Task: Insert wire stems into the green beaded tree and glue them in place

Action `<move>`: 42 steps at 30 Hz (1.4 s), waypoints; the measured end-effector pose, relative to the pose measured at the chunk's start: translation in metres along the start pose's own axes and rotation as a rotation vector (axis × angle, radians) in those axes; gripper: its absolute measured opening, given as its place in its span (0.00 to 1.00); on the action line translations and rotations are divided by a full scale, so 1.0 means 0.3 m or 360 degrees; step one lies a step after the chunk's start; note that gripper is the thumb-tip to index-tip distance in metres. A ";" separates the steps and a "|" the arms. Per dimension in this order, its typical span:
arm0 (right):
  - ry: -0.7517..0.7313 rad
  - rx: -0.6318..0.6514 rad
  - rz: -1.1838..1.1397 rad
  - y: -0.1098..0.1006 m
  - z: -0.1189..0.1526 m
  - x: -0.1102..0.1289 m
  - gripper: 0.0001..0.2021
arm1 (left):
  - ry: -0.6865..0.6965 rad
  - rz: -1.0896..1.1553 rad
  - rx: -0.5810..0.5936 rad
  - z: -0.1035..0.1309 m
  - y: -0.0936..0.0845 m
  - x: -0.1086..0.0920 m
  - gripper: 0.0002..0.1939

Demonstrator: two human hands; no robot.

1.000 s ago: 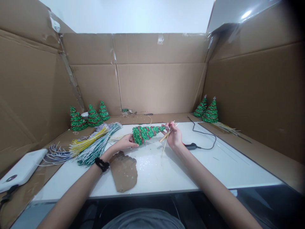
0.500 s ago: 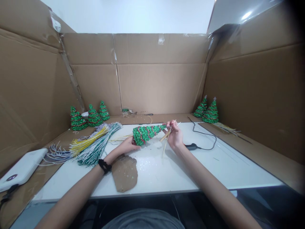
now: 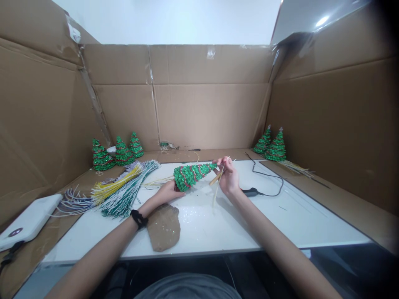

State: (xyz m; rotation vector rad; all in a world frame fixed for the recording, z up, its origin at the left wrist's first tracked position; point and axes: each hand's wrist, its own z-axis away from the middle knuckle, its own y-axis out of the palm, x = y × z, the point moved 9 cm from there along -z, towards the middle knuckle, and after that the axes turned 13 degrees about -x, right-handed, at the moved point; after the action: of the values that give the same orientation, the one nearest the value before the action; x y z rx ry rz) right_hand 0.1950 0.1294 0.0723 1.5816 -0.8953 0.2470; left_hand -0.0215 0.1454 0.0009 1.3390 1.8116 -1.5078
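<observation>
A green glittery Christmas tree ornament (image 3: 193, 176) with red garland lies on its side above the white board, its tip towards the right. My left hand (image 3: 167, 192) is closed around its base. By the tip is my right hand (image 3: 230, 179), closed on a tan wooden stick (image 3: 214, 180) and a thin pale wire (image 3: 217, 191) that hangs down. Whether the right fingertips touch the tip is too small to tell. Beneath my left wrist is a brown cardboard scrap (image 3: 164, 229) with glitter on it.
Bundles of white-green (image 3: 124, 197) and yellow wires (image 3: 116, 187) lie at left, beside a white power bank (image 3: 29, 222). Finished trees stand at back left (image 3: 124, 151) and back right (image 3: 275, 147). A black corded tool (image 3: 251, 192) lies behind my right forearm. Cardboard walls (image 3: 212, 116) surround the white board (image 3: 218, 232).
My left hand and wrist have shifted slightly at the tree's base, and the tree has turned a little. The right hand stays nearly still at the tip.
</observation>
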 end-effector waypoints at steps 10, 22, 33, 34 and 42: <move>-0.0094 0.0057 0.0206 0.030 0.016 0.015 0.11 | -0.0153 0.0287 -0.0048 -0.021 -0.028 0.011 0.25; -0.0104 0.0078 0.0254 0.047 0.030 0.022 0.11 | -0.0078 -0.0435 -0.0231 -0.006 -0.139 -0.070 0.23; -0.0077 0.0046 0.0219 0.035 0.022 0.020 0.10 | -0.0420 0.0186 -0.0365 -0.016 -0.145 -0.042 0.17; -0.0060 0.0034 0.0199 0.030 0.019 0.017 0.10 | -0.0454 0.0235 -0.0338 -0.012 -0.138 -0.042 0.16; 0.0142 -0.0072 -0.0139 -0.017 -0.005 -0.008 0.06 | -0.0490 0.0392 -0.0205 0.006 -0.127 -0.060 0.27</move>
State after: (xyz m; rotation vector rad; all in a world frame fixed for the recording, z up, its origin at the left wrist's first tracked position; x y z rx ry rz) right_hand 0.1971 0.1316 0.0674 1.5519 -0.7561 0.2320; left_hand -0.0469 0.1387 0.0339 1.1480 1.4679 -1.3560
